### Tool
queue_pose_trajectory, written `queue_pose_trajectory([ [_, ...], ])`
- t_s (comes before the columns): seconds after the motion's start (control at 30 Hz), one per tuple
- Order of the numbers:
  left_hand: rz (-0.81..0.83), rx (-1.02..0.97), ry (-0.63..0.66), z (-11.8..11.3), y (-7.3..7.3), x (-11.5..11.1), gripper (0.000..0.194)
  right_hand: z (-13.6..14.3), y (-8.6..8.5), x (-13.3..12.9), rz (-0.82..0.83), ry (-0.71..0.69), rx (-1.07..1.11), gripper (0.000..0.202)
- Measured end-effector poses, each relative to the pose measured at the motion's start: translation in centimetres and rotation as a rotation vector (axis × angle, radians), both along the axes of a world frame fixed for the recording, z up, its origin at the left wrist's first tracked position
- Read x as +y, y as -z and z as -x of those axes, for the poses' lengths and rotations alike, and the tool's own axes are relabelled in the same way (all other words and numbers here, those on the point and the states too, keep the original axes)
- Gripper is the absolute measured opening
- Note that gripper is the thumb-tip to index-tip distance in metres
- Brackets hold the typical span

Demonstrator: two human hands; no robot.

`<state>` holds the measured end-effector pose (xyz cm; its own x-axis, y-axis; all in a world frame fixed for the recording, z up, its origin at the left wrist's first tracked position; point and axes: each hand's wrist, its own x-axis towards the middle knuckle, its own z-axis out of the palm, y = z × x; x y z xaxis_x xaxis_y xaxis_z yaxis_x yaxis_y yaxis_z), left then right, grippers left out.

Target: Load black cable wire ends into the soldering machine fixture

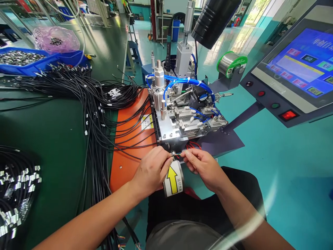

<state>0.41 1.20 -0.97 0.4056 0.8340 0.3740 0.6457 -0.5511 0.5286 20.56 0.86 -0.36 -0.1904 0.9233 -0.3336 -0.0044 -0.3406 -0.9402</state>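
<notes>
1. Basically, the green tabletop (59,139) fills the left side, and its near part meets an orange plate (123,173), with the machine (166,129) standing at that plate's right side.
2. Open teal floor (275,152) lies right of the machine, below the tilted control panel (293,69); the panel's arm and a dark base plate reach into that room. A black cylinder (215,22) hangs above the machine.
3. On the left, black cables (96,146) drape over the tabletop, several crossing the orange plate to the machine's edge.
4. The left hand (153,168) is closed at thumb and forefinger, pinching a cable end (174,155) at the machine's front edge, just above a white roller (173,178) marked with a yellow arrow.
5. The right hand (201,165) has its thumb and forefinger pressed together on the thin coloured wires (178,154) of that end; its other fingers curl loosely. The hands are near each other, with the wires bridging the small gap.
6. A blue bin (33,66) at upper left holds a heap of small silvery pieces. Behind it, a translucent pink bag (56,40) contains small dark pieces.
7. Silvery wire is wound on a green-flanged spool (229,64).
</notes>
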Motion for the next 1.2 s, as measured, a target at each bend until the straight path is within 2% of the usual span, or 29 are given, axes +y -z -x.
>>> queue_pose_trajectory([
  [0.27,-0.001,0.008,0.005,0.0,0.0,0.0,0.017,0.2,-0.7,0.0,-0.027,-0.003,-0.022,0.031],
  [0.47,0.01,0.011,0.006,0.0,0.2,0.0,0.018,0.4,-0.3,0.1,-0.135,0.003,-0.118,0.032],
  [0.7,0.011,0.01,-0.003,0.0,0.1,0.0,0.018,1.0,0.2,0.4,-0.183,0.053,-0.174,0.032],
  [1.2,0.007,0.003,-0.011,0.0,0.0,0.0,0.018,1.3,0.4,0.5,-0.192,0.055,-0.162,0.03],
])
